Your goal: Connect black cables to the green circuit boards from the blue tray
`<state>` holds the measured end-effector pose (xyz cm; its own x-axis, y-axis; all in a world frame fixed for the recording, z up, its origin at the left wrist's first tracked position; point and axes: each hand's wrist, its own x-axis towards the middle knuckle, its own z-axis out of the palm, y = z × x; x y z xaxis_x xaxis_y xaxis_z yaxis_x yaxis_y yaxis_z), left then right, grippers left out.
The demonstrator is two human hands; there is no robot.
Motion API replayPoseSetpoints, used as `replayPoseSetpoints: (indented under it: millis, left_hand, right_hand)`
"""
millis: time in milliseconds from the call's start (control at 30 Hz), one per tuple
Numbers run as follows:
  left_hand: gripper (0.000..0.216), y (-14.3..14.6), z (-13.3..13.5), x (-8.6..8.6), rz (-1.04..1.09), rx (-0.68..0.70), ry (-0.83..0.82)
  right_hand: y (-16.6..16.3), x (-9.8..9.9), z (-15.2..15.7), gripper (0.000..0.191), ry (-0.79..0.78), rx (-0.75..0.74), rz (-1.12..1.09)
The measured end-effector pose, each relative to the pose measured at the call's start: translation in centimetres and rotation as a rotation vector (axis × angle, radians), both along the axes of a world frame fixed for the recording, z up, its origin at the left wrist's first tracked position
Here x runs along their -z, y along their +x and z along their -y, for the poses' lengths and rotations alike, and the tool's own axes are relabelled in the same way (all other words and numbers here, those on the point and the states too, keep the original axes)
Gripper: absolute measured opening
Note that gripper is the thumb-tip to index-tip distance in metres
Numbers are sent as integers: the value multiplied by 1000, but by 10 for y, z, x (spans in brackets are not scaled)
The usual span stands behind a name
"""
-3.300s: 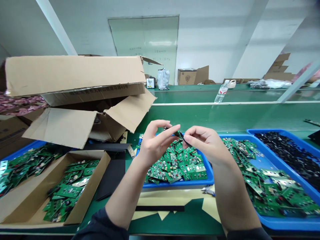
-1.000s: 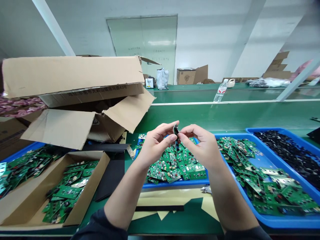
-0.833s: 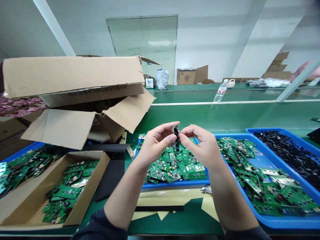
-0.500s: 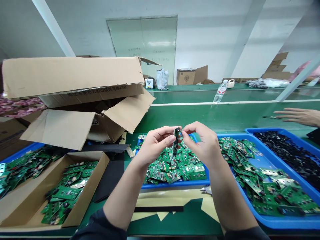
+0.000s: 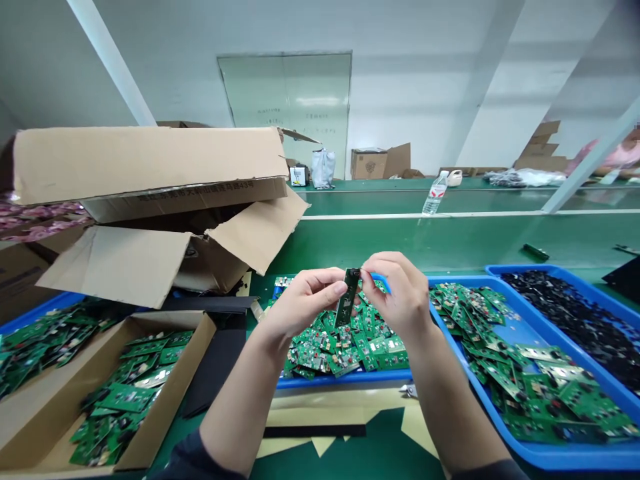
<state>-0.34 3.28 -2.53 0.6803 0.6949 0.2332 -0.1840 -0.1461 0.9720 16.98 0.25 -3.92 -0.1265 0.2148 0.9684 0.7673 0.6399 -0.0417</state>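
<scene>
Upright between my hands is a narrow green circuit board point(image 5: 347, 301) with a black part at its top end. My left hand point(image 5: 305, 303) is closed on the board's left edge, thumb in front. The thumb and forefinger of my right hand point(image 5: 397, 293) pinch at the top right corner, by the black part; whether a small piece is between those fingertips is hidden. Below and behind both hands, a blue tray point(image 5: 350, 379) holds a heap of similar boards. Silver-tipped cutters point(image 5: 409, 390) lie partly hidden by my right forearm.
On the right stand a blue tray of boards point(image 5: 565, 457) and a blue tray of small black parts point(image 5: 493, 270). A loose board point(image 5: 536, 252) lies behind them. Leftward are an open carton point(image 5: 175, 393) of boards and large cardboard boxes point(image 5: 150, 163). A water bottle point(image 5: 435, 193) stands farther back.
The board in my hands has turned, showing more of its green face. Another person's hand at the right has gone from view, and a board now lies on the bench there. The view has shifted slightly.
</scene>
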Motion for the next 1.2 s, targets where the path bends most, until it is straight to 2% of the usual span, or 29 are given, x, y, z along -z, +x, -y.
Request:
replayPoseSetpoints:
  millis: [133, 200, 300, 467, 567, 633, 833, 1200]
  left_hand:
    - [33, -3, 3, -5, 9, -4, 19]
    - [31, -4, 4, -8, 36, -7, 35]
    - [28, -6, 5, -11, 68, -40, 83]
    - [29, -7, 7, -10, 32, -62, 174]
    - [30, -6, 8, -8, 9, -145, 282]
    - [30, -5, 7, -7, -7, -195, 356]
    - [34, -8, 5, -5, -4, -220, 533]
    - [34, -9, 12, -10, 0, -219, 637]
  right_hand:
    - [0, 5, 0, 31, -43, -81, -172]
    - [3, 4, 2, 31, -121, -127, -322]
    - [10, -2, 11, 8, -305, -171, -447]
    - [10, -11, 25, 10, -656, -380, -439]
    - [5, -12, 25, 10, -868, -541, -554]
    - [1, -12, 23, 15, -950, -657, -640]
    - [-4, -12, 17, 29, -1062, -828, -755]
    - [-5, -7, 16, 27, -1107, -957, -816]
